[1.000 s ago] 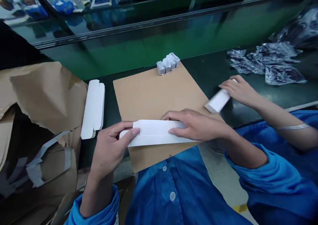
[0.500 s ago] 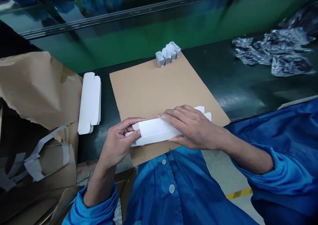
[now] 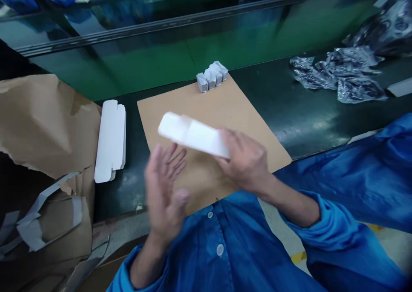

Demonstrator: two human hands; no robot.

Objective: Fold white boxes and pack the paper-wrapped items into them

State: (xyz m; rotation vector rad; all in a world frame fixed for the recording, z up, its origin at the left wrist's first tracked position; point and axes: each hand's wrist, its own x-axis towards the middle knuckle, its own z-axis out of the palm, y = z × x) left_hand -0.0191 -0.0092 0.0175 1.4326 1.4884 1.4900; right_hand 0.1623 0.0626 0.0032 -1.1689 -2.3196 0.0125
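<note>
My right hand point(image 3: 246, 161) grips one end of a long white carton point(image 3: 192, 134), lifted above the brown cardboard sheet point(image 3: 225, 111) and pointing up-left. My left hand point(image 3: 165, 191) hovers just below the carton, palm up and fingers spread, holding nothing; it is blurred by motion. A row of small white wrapped pieces point(image 3: 211, 76) sits at the sheet's far edge. A stack of flat white carton blanks point(image 3: 110, 140) lies to the left of the sheet on the dark green bench.
Torn brown wrapping paper point(image 3: 45, 124) with white strips fills the left side. Crumpled clear plastic bags point(image 3: 343, 75) lie at the far right. A green conveyor belt point(image 3: 167, 60) runs behind the bench. A blue sleeve of a neighbouring person point(image 3: 360, 171) is on the right.
The carton has been lifted off the cardboard sheet by my right hand. My left hand let go of its end and opened. The neighbour's hand and its white box left the view earlier.
</note>
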